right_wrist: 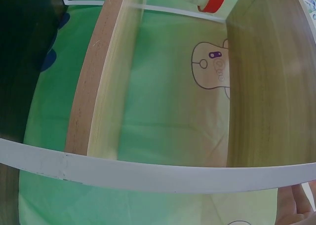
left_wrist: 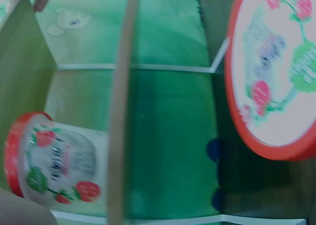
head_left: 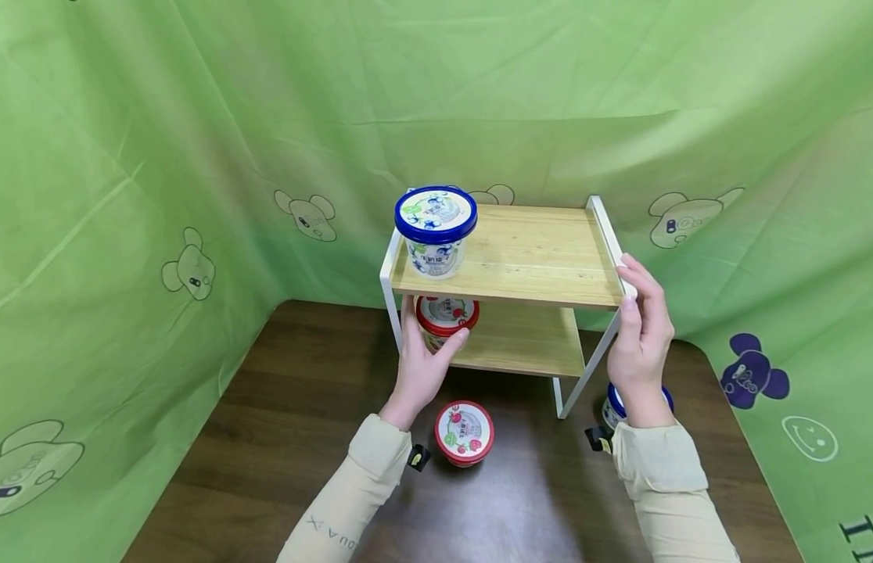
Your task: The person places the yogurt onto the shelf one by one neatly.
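My left hand [head_left: 422, 367] reaches to the lower level of a two-tier shelf [head_left: 538, 250] and holds a red-lidded tub [head_left: 447, 310] with strawberry pictures. The thumb lies at the tub's front right, the fingers along its left side. In the left wrist view this tub [left_wrist: 64, 163] stands upright on the lower board, a fingertip [left_wrist: 22, 210] near its lid. At the upper right front corner, my right hand [head_left: 642, 344] grips the white metal frame [head_left: 608, 242] between thumb and fingers. A blue-lidded tub [head_left: 436, 231] sits on the top board's left end.
Another red-lidded tub [head_left: 465, 432] stands on the dark wooden table [head_left: 267, 438] before the shelf. Partly hidden by the right wrist is a second blue-lidded tub [head_left: 612, 407]. Green cloth [head_left: 338, 94] with printed bear heads surrounds the table at the back and sides.
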`<state>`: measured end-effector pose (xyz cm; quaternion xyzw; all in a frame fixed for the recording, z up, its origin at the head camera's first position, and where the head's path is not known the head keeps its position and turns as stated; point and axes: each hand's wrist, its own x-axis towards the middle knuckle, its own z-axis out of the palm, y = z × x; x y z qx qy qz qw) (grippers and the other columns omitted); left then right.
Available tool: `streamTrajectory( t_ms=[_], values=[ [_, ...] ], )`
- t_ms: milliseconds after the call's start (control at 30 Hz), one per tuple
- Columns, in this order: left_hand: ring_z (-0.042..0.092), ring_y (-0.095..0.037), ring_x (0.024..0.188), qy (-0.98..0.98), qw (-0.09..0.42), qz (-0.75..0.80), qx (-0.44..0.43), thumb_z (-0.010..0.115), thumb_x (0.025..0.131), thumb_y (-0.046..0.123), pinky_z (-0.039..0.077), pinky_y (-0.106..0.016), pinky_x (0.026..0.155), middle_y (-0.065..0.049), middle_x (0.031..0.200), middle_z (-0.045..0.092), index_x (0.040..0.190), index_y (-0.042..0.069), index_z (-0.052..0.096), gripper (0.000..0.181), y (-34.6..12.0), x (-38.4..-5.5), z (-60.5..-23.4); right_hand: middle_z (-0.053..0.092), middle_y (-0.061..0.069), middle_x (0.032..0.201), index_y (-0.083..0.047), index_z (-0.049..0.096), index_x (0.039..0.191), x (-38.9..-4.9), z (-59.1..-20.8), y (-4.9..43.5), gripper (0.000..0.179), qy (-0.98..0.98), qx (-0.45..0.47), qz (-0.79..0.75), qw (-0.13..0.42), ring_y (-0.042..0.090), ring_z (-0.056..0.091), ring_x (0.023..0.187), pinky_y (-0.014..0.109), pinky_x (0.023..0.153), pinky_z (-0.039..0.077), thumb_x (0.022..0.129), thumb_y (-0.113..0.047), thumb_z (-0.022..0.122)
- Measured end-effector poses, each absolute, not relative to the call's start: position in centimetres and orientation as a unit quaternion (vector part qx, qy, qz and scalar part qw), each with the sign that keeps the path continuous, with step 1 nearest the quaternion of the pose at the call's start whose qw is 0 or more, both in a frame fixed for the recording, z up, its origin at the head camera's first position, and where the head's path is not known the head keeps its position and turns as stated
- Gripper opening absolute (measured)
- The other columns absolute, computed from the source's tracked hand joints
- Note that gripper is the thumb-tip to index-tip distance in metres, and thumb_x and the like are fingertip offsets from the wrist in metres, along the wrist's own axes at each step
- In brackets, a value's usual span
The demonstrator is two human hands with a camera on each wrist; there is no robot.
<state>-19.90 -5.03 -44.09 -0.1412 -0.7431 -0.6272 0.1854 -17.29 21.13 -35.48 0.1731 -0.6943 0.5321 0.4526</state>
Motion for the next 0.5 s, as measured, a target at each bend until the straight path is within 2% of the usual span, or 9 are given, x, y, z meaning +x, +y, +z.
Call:
streamTrajectory(
  t_ms=[133,333,500],
  values=[
    [0.019,-0.019,0.149,-0.745,0.204,-0.618,-0.147,0.076,0.094,0.024,0.022,-0.048,0.121,-0.003,0.168,0.009,0.164,0.017,0.003,0.101,-4.8,-19.3,-43.0,0.054,0.031,0.139,0.018,0.056,0.123,-17.3,-35.6,21.2,0.036,-0.693,0.174,0.534,0.452,0.036,0.047,0.136,0.039,0.113,0.038,0.098,-0.003,0.041],
    [0.022,-0.016,0.147,-0.751,0.201,-0.611,-0.149,0.075,0.094,0.028,0.022,-0.047,0.12,0.001,0.164,0.019,0.163,0.02,0.009,0.096,-4.7,-18.2,-42.0,0.054,0.031,0.139,0.018,0.056,0.123,-17.4,-35.6,21.3,0.035,-0.689,0.174,0.537,0.455,0.037,0.047,0.136,0.039,0.114,0.038,0.098,-0.002,0.041],
    [0.018,-0.019,0.15,-0.748,0.182,-0.62,-0.151,0.071,0.097,0.029,0.019,-0.054,0.12,0.0,0.166,0.015,0.164,0.017,0.008,0.093,-5.0,-17.1,-41.6,0.054,0.031,0.139,0.018,0.056,0.123,-17.4,-35.6,21.3,0.035,-0.689,0.175,0.538,0.453,0.037,0.047,0.136,0.04,0.114,0.038,0.098,-0.001,0.041]
  ],
)
